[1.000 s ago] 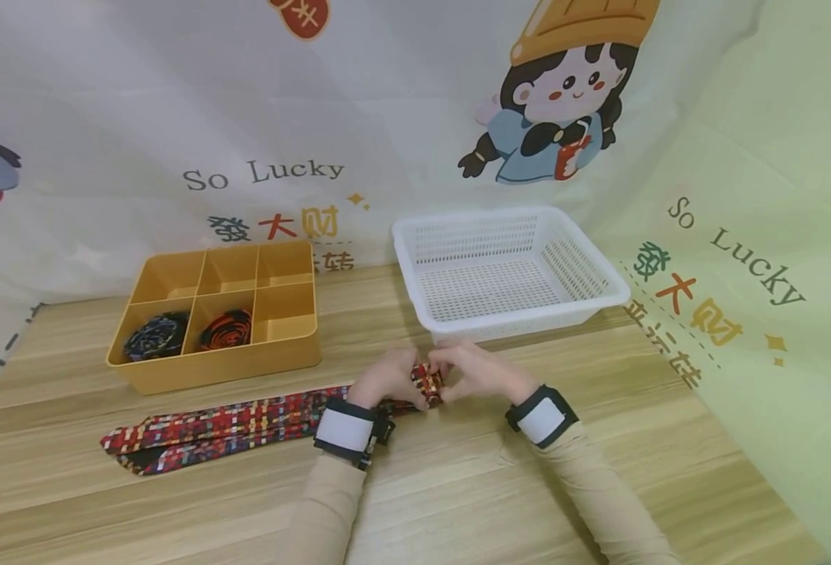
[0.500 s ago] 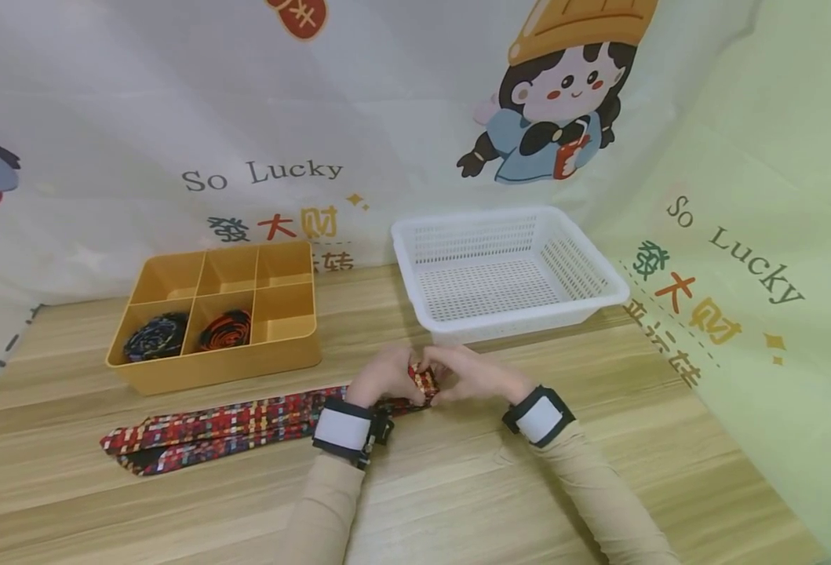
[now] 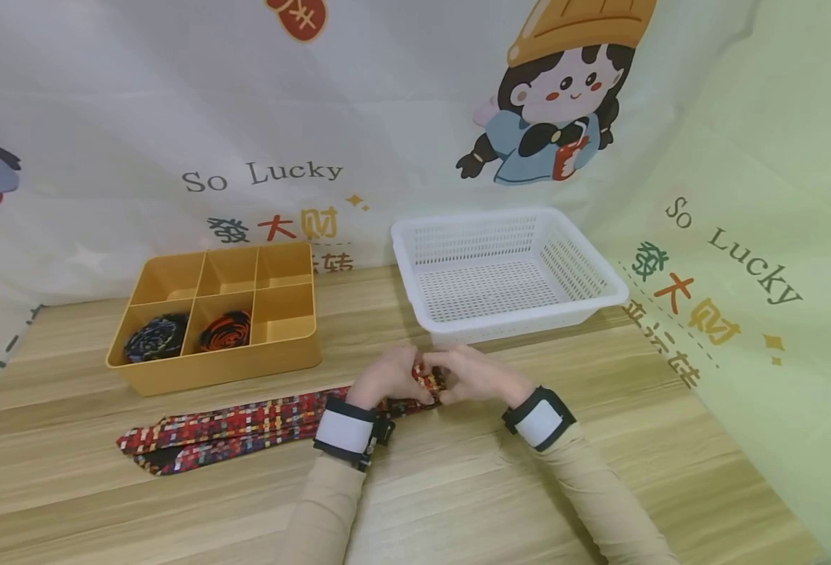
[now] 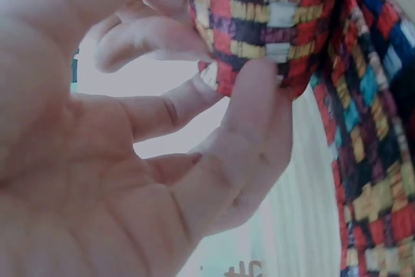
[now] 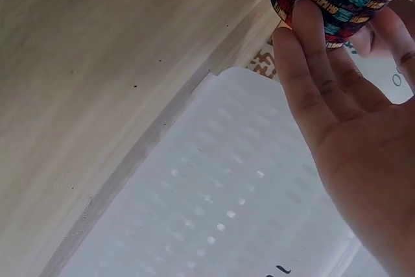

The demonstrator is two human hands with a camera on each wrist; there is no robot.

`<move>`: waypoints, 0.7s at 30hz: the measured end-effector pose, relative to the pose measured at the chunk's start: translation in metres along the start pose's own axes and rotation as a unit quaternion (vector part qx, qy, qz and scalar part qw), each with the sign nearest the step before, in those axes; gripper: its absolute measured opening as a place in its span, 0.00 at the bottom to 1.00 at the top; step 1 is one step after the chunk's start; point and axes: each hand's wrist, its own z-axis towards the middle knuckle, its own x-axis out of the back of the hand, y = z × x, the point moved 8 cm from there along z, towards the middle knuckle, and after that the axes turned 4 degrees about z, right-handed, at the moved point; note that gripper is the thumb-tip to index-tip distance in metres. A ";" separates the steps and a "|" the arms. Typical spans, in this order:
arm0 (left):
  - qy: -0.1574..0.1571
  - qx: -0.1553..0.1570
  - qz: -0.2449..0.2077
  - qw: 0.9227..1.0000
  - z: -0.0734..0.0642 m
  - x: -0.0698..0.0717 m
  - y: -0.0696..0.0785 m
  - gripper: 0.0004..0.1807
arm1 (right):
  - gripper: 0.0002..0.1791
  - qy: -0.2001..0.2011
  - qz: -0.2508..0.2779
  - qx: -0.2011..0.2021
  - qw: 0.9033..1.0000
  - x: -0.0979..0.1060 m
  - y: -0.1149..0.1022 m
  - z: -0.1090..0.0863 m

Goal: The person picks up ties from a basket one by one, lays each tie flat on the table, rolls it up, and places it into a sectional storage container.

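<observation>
A red, multicoloured checked necktie (image 3: 260, 420) lies folded lengthwise across the table, its pointed end to the left. Its right end is wound into a roll (image 3: 431, 378), which stands on edge between both hands. My left hand (image 3: 389, 377) holds the roll from the left, and in the left wrist view its fingertips press the patterned side (image 4: 266, 24). From the other side my right hand (image 3: 477, 375) grips the same roll, thumb and fingers around it. The right wrist view shows the fingers (image 5: 311, 30) bent against the roll. Part of the necktie is hidden beneath the left hand and wrist.
A yellow six-compartment box (image 3: 224, 369) stands at the back left. Its front row holds a dark blue rolled necktie (image 3: 156, 337) and an orange-and-black one (image 3: 227, 331). Behind the hands is a white perforated basket (image 3: 514, 323). A printed cloth (image 3: 387, 102) hangs behind the table.
The necktie's pointed left end has slid a little to the right. Both hands shifted slightly left, then back right, keeping hold of the roll. The box and basket have not moved.
</observation>
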 end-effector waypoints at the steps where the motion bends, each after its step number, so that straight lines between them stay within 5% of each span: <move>1: 0.003 -0.001 -0.006 1.000 0.000 0.001 0.000 0.20 | 0.22 -0.001 0.011 -0.008 1.000 0.000 0.002 0.000; 9: 0.000 0.023 -0.035 0.999 0.001 -0.001 -0.012 0.23 | 0.35 0.003 0.136 -0.063 0.989 0.002 0.019 -0.006; 21: -0.014 0.015 -0.040 0.999 0.001 -0.002 -0.014 0.27 | 0.24 0.000 0.081 -0.011 0.997 0.002 0.010 0.000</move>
